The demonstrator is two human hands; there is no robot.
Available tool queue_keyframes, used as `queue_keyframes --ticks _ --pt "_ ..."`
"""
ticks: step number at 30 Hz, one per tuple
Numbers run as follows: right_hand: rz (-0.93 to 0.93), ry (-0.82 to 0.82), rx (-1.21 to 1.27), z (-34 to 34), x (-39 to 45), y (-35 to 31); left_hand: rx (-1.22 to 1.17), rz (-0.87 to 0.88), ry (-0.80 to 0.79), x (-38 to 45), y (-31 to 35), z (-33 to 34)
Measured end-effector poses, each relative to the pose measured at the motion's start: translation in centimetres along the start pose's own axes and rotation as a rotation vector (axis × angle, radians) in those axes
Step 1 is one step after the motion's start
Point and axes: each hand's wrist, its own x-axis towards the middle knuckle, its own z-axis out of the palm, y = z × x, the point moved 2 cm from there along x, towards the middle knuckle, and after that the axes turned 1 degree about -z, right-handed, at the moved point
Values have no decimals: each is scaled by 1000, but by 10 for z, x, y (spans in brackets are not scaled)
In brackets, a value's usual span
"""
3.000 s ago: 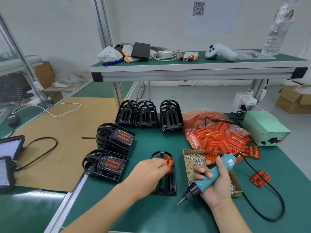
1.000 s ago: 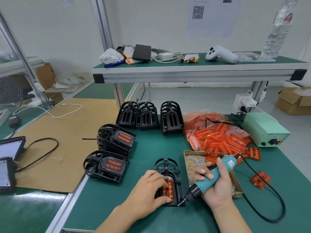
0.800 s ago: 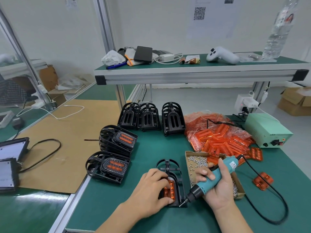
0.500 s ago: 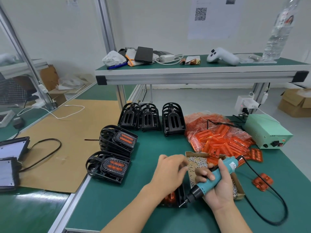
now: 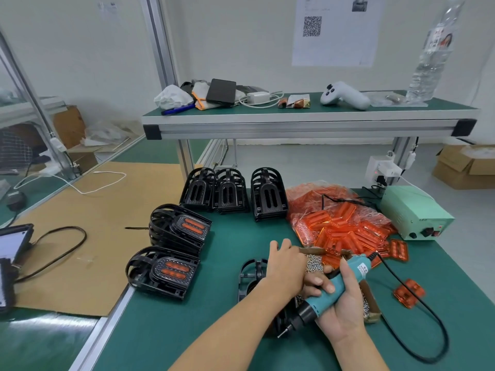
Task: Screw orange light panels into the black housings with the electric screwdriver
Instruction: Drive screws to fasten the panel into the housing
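My right hand [image 5: 345, 309] grips the teal electric screwdriver [image 5: 317, 306], its bit pointing down-left close to the near end of a black housing [image 5: 250, 274] lying flat on the green mat. My left hand [image 5: 286, 263] reaches across that housing to the cardboard box of screws [image 5: 313, 265]. Its fingertips are hidden behind the hand. My left forearm covers the housing's middle, so its orange panel is out of sight.
Two stacks of housings with orange panels [image 5: 171, 271] [image 5: 182, 228] sit at the left. Empty black housings [image 5: 269, 194] stand behind. A bag of orange panels [image 5: 334, 218], loose panels [image 5: 409, 293], a green power supply [image 5: 416, 215] and the screwdriver's cable [image 5: 417, 344] lie at the right.
My left hand lifted off the orange panel in the housing and moved right and away, over to the screw box. My right hand and the screwdriver stayed where they were.
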Motion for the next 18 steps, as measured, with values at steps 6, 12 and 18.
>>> queue_keyframes --ticks 6,12,18 --pt "-2 6 -2 -1 0 0 8 -20 17 2 0 5" --pt "-17 30 3 -1 0 -1 82 -17 -67 7 6 4" --pt "-22 22 -3 -1 0 1 34 -1 -2 2 2 6"
